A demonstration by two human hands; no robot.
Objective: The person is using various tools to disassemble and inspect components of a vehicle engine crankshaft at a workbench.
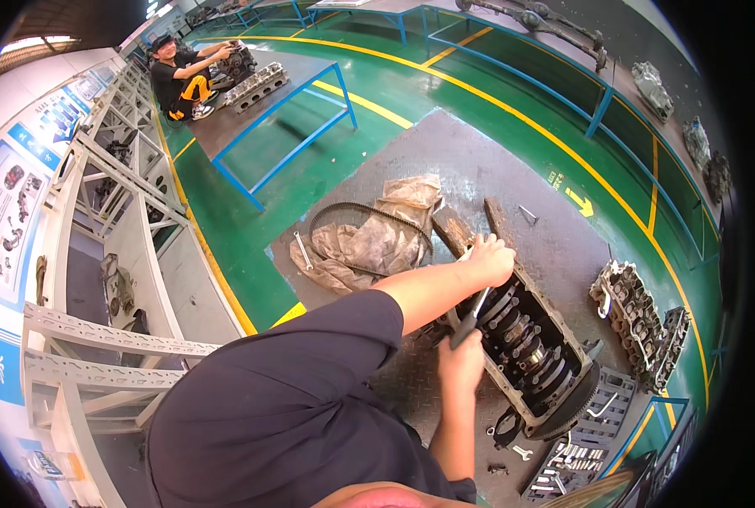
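An upturned engine block (537, 360) lies before me with its crankshaft (526, 351) exposed and a toothed flywheel (570, 405) at its near end. My right hand (460, 362) is closed round the black grip of a ratchet wrench (465, 328), at the block's left side. The wrench's silver shaft points up toward my left hand (490, 261). That hand is curled over the far end of the block, and what its fingers grip is hidden. Wooden blocks (454, 230) lie just beyond it.
A belt (331, 207) lies on a crumpled brown cloth (369, 241), beside a spanner (303, 251). Cylinder heads (627, 305) and an opened socket set (576, 453) are on the right. A blue-framed rail (301, 144) stands ahead; another person (187, 76) crouches beyond it. White shelving (132, 220) runs along the left.
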